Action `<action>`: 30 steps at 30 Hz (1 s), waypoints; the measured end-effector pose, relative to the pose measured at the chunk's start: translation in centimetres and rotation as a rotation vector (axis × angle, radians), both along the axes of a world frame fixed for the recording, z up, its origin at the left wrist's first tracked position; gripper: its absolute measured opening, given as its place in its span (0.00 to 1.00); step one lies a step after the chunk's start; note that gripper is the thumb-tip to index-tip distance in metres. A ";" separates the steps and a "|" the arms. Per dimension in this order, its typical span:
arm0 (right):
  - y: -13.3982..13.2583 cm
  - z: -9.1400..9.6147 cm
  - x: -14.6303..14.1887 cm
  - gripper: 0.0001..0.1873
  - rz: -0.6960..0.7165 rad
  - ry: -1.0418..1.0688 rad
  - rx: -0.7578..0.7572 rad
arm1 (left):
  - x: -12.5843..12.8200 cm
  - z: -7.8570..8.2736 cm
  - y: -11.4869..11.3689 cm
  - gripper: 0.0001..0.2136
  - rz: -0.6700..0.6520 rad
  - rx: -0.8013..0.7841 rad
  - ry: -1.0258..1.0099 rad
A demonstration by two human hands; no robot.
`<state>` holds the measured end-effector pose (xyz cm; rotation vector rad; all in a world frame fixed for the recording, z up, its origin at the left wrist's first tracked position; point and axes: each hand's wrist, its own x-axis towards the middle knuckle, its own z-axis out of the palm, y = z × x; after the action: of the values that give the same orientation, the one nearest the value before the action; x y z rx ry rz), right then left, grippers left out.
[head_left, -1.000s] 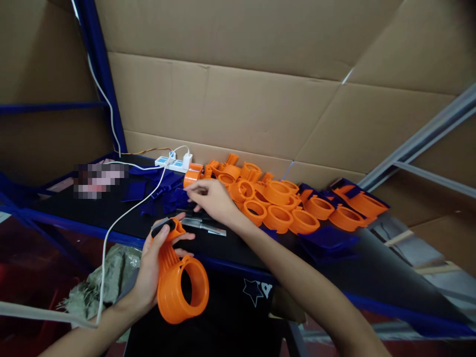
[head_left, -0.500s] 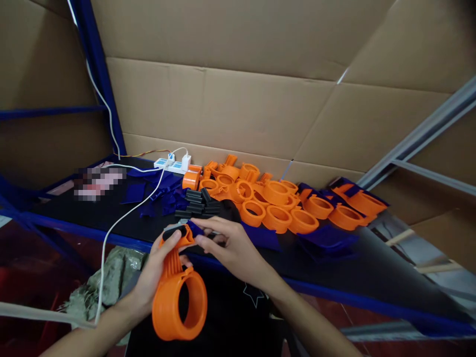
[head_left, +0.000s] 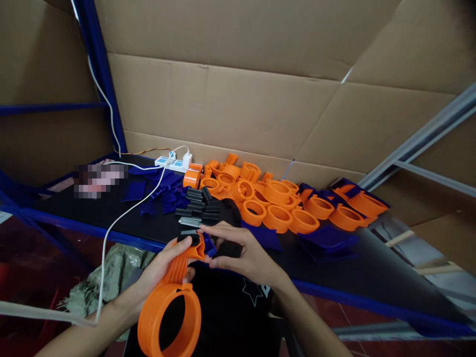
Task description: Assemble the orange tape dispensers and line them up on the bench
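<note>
My left hand (head_left: 167,263) grips an orange plastic ring part (head_left: 147,317) by its ribbed stem, the large ring hanging down towards me. Under the thumb, a black piece (head_left: 185,241) sits at the stem's upper end. A small dark blue plastic piece (head_left: 210,245) sticks out of that end on the right. My right hand (head_left: 241,250) is beside it, thumb and index finger spread apart; the thumb tip is close to the blue piece. The index fingertip reaches a slim grey object (head_left: 189,222) on the table; whether they touch I cannot tell.
Black short tubes (head_left: 195,198) lie beyond my hands. Orange ring parts (head_left: 278,215) are heaped behind to the right, with blue sheets (head_left: 327,240) in front. Blue pieces (head_left: 169,191) lie left. A white cable (head_left: 128,210) runs from a power strip (head_left: 161,162) across the table edge.
My right thumb and index finger have spread from their pinch on the blue piece. The orange ring part has shifted down and its ring left; the slim grey object now shows more fully.
</note>
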<state>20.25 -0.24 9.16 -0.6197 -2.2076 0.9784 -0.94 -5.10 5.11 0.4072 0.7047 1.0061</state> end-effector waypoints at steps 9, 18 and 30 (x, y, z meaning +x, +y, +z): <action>-1.0 -0.3 -0.3 0.22 -0.242 0.128 0.092 | 0.6 0.0 0.1 0.15 0.002 0.035 0.082; -1.9 -1.8 -2.4 0.14 -0.456 0.047 0.074 | 0.8 -0.6 -0.1 0.14 0.020 0.065 0.114; -3.3 -2.6 -1.8 0.19 -0.384 0.003 0.268 | 0.2 -0.3 -0.4 0.08 0.008 0.046 0.124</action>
<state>18.41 -3.51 6.56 -0.8703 -2.0627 0.4782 -0.76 -5.46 4.82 0.5105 0.7965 1.0123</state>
